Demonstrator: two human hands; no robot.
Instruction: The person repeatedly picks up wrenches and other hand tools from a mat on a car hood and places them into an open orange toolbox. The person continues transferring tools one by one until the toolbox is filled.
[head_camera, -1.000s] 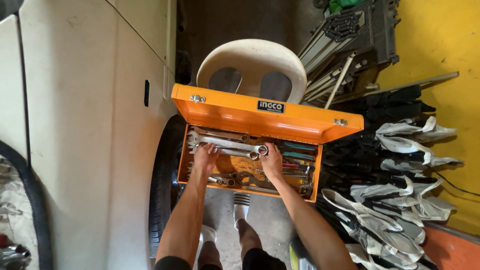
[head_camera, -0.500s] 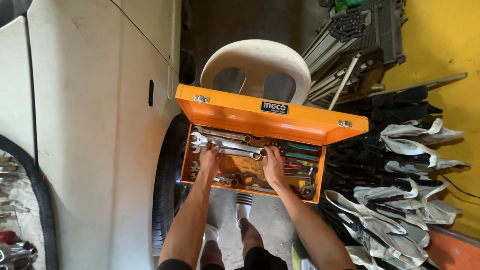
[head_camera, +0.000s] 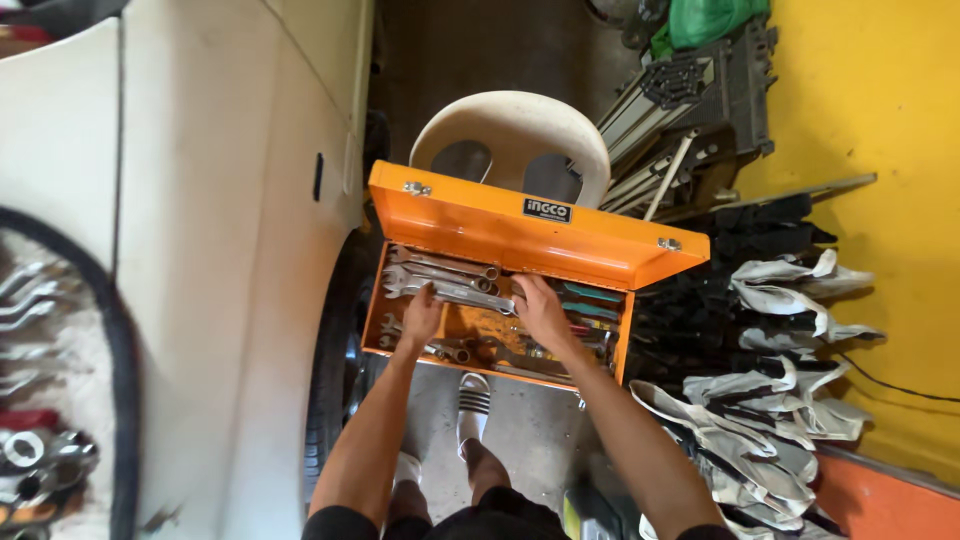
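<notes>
Hands (head_camera: 480, 315) hide tools beneath; blurred wrenches (head_camera: 25, 300) cut off left.

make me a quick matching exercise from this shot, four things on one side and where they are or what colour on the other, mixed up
Things:
1. toolbox
2. plastic chair
3. left hand
4. wall

Descriptions:
A. yellow, on the right of the view
B. orange, lid open
C. cream, behind the open lid
D. on the spanners at the left of the box

Pairs: 1-B, 2-C, 3-D, 4-A
</notes>
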